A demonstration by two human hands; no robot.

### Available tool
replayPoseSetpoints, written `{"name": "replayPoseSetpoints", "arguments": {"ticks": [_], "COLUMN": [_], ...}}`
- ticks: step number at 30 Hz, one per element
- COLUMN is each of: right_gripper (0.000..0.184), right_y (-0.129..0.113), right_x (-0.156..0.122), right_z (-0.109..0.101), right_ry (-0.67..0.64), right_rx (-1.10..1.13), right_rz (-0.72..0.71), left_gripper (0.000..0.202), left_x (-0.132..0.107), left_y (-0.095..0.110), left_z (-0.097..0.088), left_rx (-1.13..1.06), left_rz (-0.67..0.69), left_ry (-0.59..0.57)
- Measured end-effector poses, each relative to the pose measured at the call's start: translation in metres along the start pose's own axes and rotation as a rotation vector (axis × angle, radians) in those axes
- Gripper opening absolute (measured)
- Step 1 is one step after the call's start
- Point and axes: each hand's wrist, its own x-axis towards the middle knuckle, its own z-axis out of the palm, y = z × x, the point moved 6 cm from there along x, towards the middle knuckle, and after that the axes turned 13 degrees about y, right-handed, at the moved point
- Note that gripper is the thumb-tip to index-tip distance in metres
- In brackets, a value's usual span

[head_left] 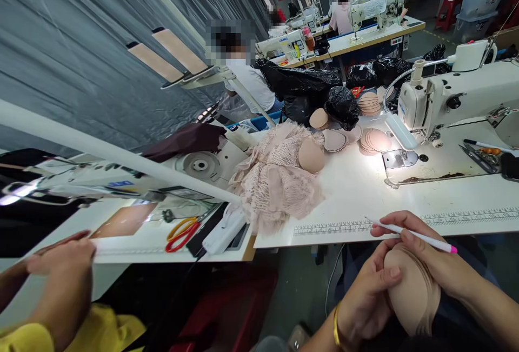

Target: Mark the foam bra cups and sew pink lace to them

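At left, a co-worker's hands are blurred at the neighbouring counter, where scissors lie. Next, a lace garment lies heaped on the main counter. The left hand pinches, between thumb and fingers, the left side of a stack of beige pieces, held off the counter's near edge. The right hand has its fingers closed on the stack's right side and a white pen. Far right stands a sewing machine.

"JUKI" stands on a sewing machine at left, another machine at upper middle and the big machine at right; the ruler numbers are too small to read.
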Motion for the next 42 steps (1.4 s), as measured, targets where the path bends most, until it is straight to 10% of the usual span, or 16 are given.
{"name": "replayPoseSetpoints", "arguments": {"ticks": [6, 10, 16, 29, 42], "right_gripper": [0.037, 0.036, 0.016, 0.030, 0.032], "right_y": [-0.008, -0.015, -0.012, 0.022, 0.019], "right_x": [0.004, -0.006, -0.018, -0.017, -0.024], "right_z": [-0.021, -0.011, -0.062, -0.057, -0.057], "right_ry": [0.185, 0.089, 0.475, 0.361, 0.349], "right_rx": [-0.077, -0.303, -0.193, -0.033, -0.083], "right_rz": [-0.167, -0.263, -0.425, -0.166, -0.242], "left_gripper": [0.060, 0.070, 0.069, 0.072, 0.066], "left_x": [0.004, 0.004, 0.003, 0.007, 0.007], "left_y": [0.002, 0.005, 0.008, 0.005, 0.005], "left_z": [-0.010, -0.008, -0.028, -0.036, -0.030], "left_rx": [-0.065, -0.064, -0.110, -0.095, -0.094], "left_rz": [0.032, 0.077, 0.125, 0.130, 0.156], "left_ry": [0.092, 0.088, 0.205, 0.244, 0.227]}}
